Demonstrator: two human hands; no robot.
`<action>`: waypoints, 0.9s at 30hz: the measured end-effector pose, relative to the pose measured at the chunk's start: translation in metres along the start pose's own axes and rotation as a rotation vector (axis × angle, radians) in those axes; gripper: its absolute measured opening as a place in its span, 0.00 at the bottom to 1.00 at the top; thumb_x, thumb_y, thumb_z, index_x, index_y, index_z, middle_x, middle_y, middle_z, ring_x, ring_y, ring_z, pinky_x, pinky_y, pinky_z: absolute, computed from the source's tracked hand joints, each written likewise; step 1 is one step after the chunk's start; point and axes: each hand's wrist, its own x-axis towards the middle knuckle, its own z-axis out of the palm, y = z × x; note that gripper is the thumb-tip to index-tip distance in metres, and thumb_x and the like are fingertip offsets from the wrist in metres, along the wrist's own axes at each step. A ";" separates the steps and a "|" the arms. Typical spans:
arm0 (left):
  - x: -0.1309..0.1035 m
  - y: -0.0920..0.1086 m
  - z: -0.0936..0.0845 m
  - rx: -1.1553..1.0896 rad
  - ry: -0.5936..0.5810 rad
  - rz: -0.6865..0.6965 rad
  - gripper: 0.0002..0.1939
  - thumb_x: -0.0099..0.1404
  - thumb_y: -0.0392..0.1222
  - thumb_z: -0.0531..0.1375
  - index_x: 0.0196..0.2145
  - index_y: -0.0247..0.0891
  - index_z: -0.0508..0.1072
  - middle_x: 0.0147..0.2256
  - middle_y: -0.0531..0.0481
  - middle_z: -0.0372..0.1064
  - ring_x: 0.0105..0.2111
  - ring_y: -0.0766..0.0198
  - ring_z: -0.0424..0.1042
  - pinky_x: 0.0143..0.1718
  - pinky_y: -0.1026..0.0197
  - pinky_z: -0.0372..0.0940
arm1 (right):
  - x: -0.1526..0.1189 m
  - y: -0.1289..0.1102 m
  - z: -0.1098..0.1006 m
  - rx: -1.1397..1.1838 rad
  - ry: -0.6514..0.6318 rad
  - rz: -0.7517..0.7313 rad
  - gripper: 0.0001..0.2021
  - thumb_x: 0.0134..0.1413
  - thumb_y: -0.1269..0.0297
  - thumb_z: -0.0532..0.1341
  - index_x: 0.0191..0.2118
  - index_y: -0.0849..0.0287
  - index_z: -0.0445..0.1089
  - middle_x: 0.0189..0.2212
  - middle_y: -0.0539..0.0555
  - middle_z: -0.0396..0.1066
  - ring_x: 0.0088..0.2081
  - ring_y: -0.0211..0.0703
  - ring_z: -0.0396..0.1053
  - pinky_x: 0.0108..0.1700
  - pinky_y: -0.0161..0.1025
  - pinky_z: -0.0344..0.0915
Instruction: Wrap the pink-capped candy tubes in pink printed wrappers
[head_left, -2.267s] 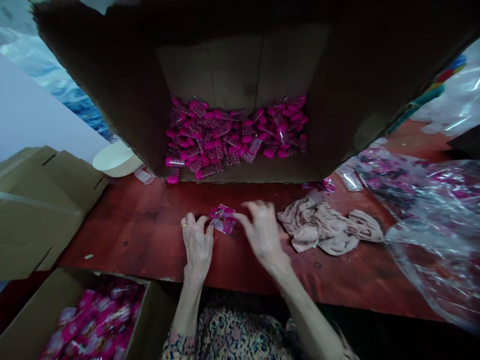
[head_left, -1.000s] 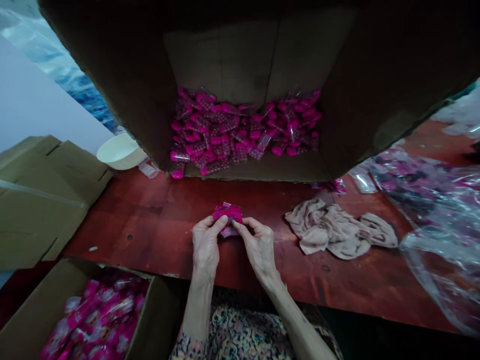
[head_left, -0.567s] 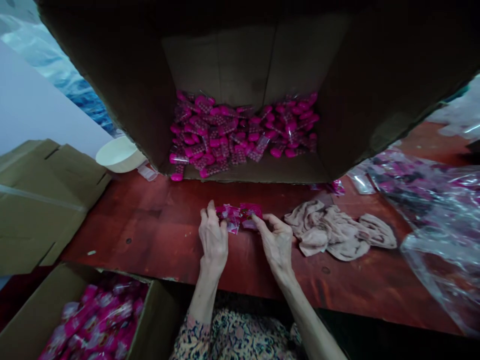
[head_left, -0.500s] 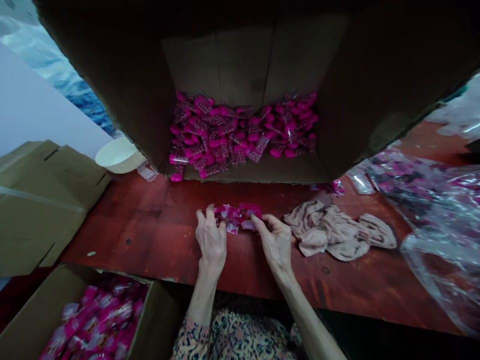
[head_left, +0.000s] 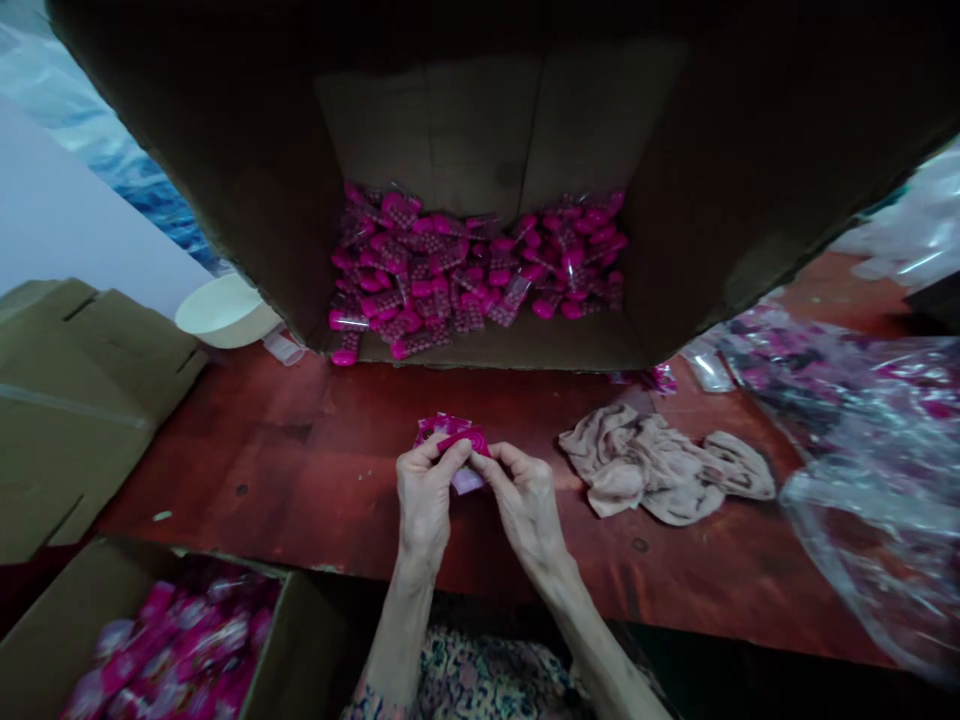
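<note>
Between my two hands is a small pink printed plastic packet (head_left: pixel 466 440), pinched at its sides above the red table. My left hand (head_left: pixel 424 500) grips its left edge with thumb and fingertips. On the other edge, my right hand (head_left: pixel 529 500) is closed in a pinch. Another pink packet (head_left: pixel 435 424) lies on the table just beyond my left fingers, partly hidden by them. A pale, lilac-looking piece (head_left: pixel 468 481) shows below the held packet; I cannot tell whether it belongs to it.
A large cardboard box (head_left: pixel 480 350) on its side holds many pink-capped clear tubes (head_left: pixel 450 270). A crumpled cloth (head_left: pixel 660 465) lies to the right, beside a clear bag (head_left: pixel 862 480) of pink pieces. Lower left, an open carton (head_left: pixel 281 620) contains pink packets. A white bowl (head_left: pixel 225 312) stands behind.
My hands have come together. The right hand's packet has moved left and is now pinched by both hands, while the left hand's former packet lies behind on the table.
</note>
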 end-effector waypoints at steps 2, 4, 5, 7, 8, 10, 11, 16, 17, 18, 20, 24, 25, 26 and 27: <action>-0.002 -0.001 0.002 -0.112 0.057 -0.043 0.07 0.43 0.37 0.68 0.24 0.35 0.77 0.23 0.52 0.73 0.24 0.69 0.68 0.29 0.66 0.63 | -0.002 -0.004 0.002 -0.037 -0.009 -0.029 0.12 0.54 0.60 0.56 0.26 0.61 0.71 0.20 0.48 0.65 0.23 0.36 0.59 0.26 0.31 0.55; -0.002 0.000 0.000 -0.165 0.084 -0.077 0.08 0.41 0.36 0.69 0.23 0.35 0.77 0.22 0.52 0.72 0.23 0.70 0.68 0.28 0.67 0.63 | -0.003 -0.008 0.003 -0.068 -0.023 -0.064 0.13 0.55 0.61 0.55 0.24 0.61 0.70 0.18 0.47 0.63 0.21 0.35 0.57 0.24 0.31 0.53; -0.002 0.001 -0.001 -0.184 0.089 -0.094 0.08 0.40 0.36 0.69 0.23 0.35 0.77 0.21 0.53 0.72 0.22 0.71 0.67 0.28 0.68 0.63 | -0.004 -0.010 0.003 -0.081 -0.031 -0.081 0.14 0.56 0.61 0.55 0.23 0.61 0.69 0.18 0.47 0.62 0.21 0.34 0.57 0.24 0.31 0.52; -0.001 0.004 -0.003 -0.214 0.082 -0.137 0.09 0.38 0.35 0.70 0.22 0.34 0.77 0.20 0.52 0.72 0.22 0.71 0.67 0.27 0.69 0.63 | -0.004 -0.015 0.003 -0.096 -0.049 -0.110 0.15 0.57 0.61 0.53 0.23 0.61 0.68 0.18 0.47 0.61 0.21 0.34 0.56 0.24 0.31 0.52; -0.001 0.006 -0.004 -0.219 0.072 -0.156 0.09 0.38 0.35 0.70 0.23 0.34 0.77 0.20 0.52 0.72 0.22 0.71 0.67 0.28 0.69 0.63 | -0.003 -0.018 0.002 -0.091 -0.063 -0.114 0.16 0.57 0.61 0.52 0.23 0.61 0.68 0.18 0.47 0.62 0.22 0.34 0.57 0.24 0.31 0.52; 0.001 0.008 -0.005 -0.229 0.068 -0.187 0.10 0.39 0.35 0.70 0.23 0.33 0.78 0.21 0.50 0.73 0.22 0.71 0.68 0.28 0.69 0.64 | -0.002 -0.022 0.000 -0.049 -0.112 -0.085 0.15 0.58 0.62 0.52 0.25 0.60 0.69 0.20 0.47 0.64 0.23 0.35 0.59 0.25 0.30 0.54; 0.001 0.010 -0.005 -0.235 0.071 -0.199 0.10 0.39 0.36 0.70 0.24 0.33 0.78 0.22 0.50 0.73 0.22 0.70 0.68 0.28 0.68 0.64 | -0.001 -0.023 -0.001 -0.006 -0.140 -0.057 0.13 0.57 0.62 0.53 0.28 0.60 0.70 0.22 0.48 0.65 0.24 0.35 0.60 0.27 0.30 0.55; 0.005 0.019 -0.003 -0.280 0.087 -0.203 0.10 0.43 0.38 0.69 0.26 0.34 0.78 0.24 0.48 0.75 0.25 0.66 0.71 0.28 0.65 0.65 | 0.008 -0.027 -0.003 0.110 -0.125 0.085 0.09 0.47 0.63 0.63 0.35 0.61 0.71 0.23 0.47 0.67 0.26 0.37 0.63 0.30 0.32 0.60; 0.006 0.020 -0.004 -0.287 0.077 -0.200 0.09 0.44 0.38 0.69 0.27 0.34 0.78 0.24 0.48 0.75 0.26 0.65 0.71 0.29 0.65 0.65 | 0.009 -0.027 -0.002 0.099 -0.112 0.093 0.08 0.47 0.63 0.62 0.33 0.61 0.71 0.22 0.48 0.67 0.25 0.37 0.62 0.29 0.32 0.60; 0.006 0.021 -0.005 -0.294 0.063 -0.199 0.09 0.46 0.38 0.68 0.27 0.33 0.78 0.25 0.47 0.75 0.27 0.65 0.71 0.31 0.64 0.66 | 0.011 -0.027 -0.001 0.084 -0.105 0.092 0.07 0.48 0.63 0.61 0.31 0.61 0.71 0.21 0.48 0.66 0.24 0.37 0.62 0.28 0.32 0.59; 0.007 0.023 -0.008 -0.311 0.029 -0.201 0.08 0.48 0.38 0.67 0.29 0.33 0.78 0.27 0.47 0.75 0.29 0.65 0.72 0.33 0.64 0.66 | 0.013 -0.028 0.002 0.049 -0.108 0.068 0.08 0.51 0.62 0.59 0.29 0.61 0.71 0.20 0.48 0.66 0.23 0.36 0.62 0.27 0.32 0.58; 0.013 0.024 -0.017 -0.373 0.037 -0.225 0.08 0.47 0.37 0.68 0.28 0.32 0.77 0.26 0.47 0.75 0.27 0.67 0.71 0.31 0.66 0.66 | 0.026 -0.031 0.000 -0.109 -0.302 -0.056 0.13 0.57 0.62 0.54 0.30 0.60 0.73 0.19 0.49 0.69 0.24 0.38 0.66 0.27 0.32 0.61; 0.015 0.024 -0.020 -0.402 0.069 -0.236 0.08 0.46 0.36 0.68 0.27 0.32 0.77 0.26 0.48 0.75 0.26 0.67 0.71 0.30 0.66 0.66 | 0.034 -0.033 -0.003 -0.224 -0.337 -0.112 0.14 0.58 0.62 0.53 0.30 0.58 0.74 0.20 0.49 0.70 0.25 0.39 0.67 0.28 0.32 0.62; 0.017 0.025 -0.023 -0.436 0.113 -0.248 0.08 0.45 0.36 0.69 0.26 0.33 0.76 0.25 0.48 0.75 0.25 0.67 0.71 0.29 0.66 0.67 | 0.044 -0.036 -0.007 -0.366 -0.342 -0.170 0.14 0.58 0.62 0.53 0.30 0.57 0.74 0.21 0.50 0.71 0.26 0.40 0.69 0.29 0.33 0.63; 0.019 0.027 -0.025 -0.473 0.161 -0.260 0.08 0.45 0.36 0.69 0.26 0.34 0.76 0.24 0.49 0.75 0.25 0.67 0.71 0.29 0.65 0.67 | 0.057 -0.038 -0.011 -0.530 -0.287 -0.224 0.13 0.58 0.62 0.53 0.30 0.56 0.75 0.23 0.50 0.73 0.28 0.42 0.71 0.31 0.34 0.64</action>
